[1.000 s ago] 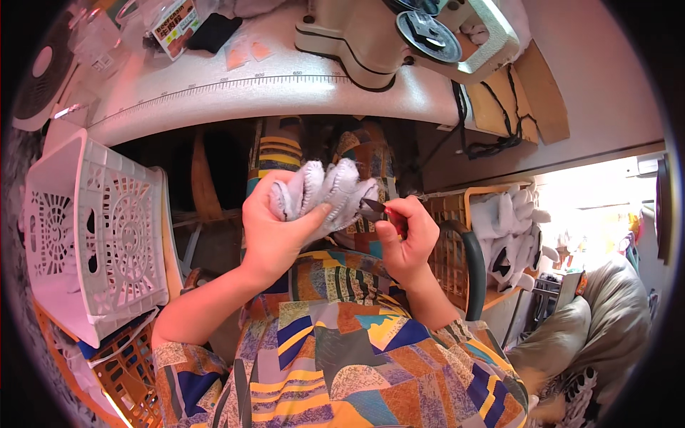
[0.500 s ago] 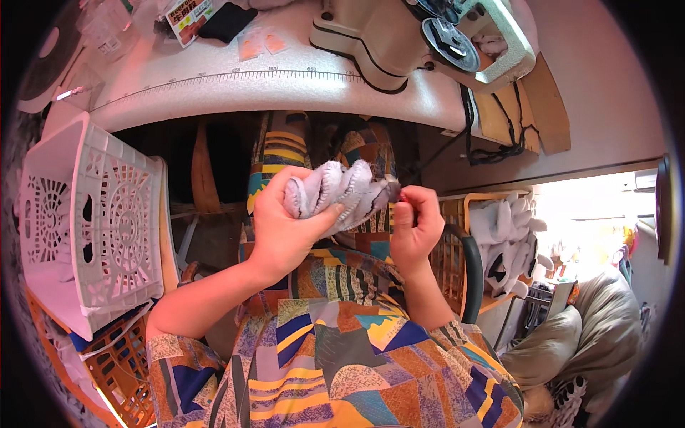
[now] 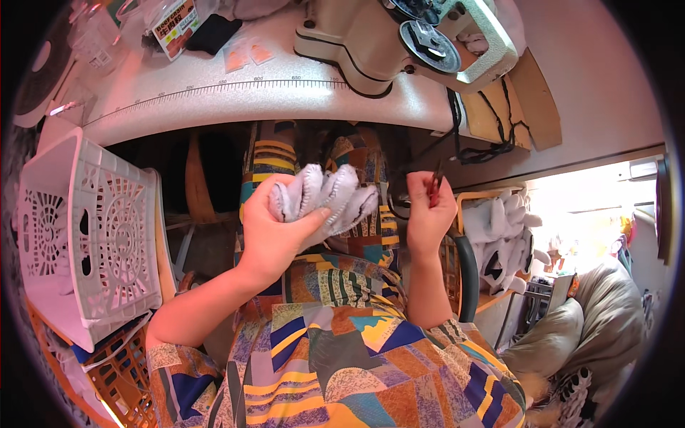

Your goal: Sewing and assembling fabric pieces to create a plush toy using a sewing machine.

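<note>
Fingers curled and thumb pressed across the front, our left hand (image 3: pixel 264 225) has firm hold of a bundle of pale stitched fabric (image 3: pixel 337 194) near the middle of the view, above our patterned clothing (image 3: pixel 342 349), its rounded folds fanned from twelve to two o'clock. Our right hand (image 3: pixel 428 210), at three o'clock and apart from the fabric, is closed on a small red-handled tool (image 3: pixel 434 191), dark tip pointing toward twelve. Half a second ago that tip was up against the bundle's right end; now the hand has drawn outward and up, leaving a gap, so the left hand alone carries the fabric and the tool touches none of it. Beyond our hands, a white lattice crate (image 3: pixel 118 221) stands at nine o'clock, and a tan basket (image 3: pixel 447 260) with pale fabric pieces (image 3: pixel 499 228) at three. Farther off lies the silvery tabletop (image 3: pixel 314 107), a measuring scale (image 3: pixel 242 87) with printed numerals curving along its edge from ten to twelve. Past that, a cream machine (image 3: pixel 349 43) stands toward twelve; we can make out no lettering on it. Toward eleven, a printed packet (image 3: pixel 175 28) carries bold lettering in two scripts; its finer print is too small to read.
</note>
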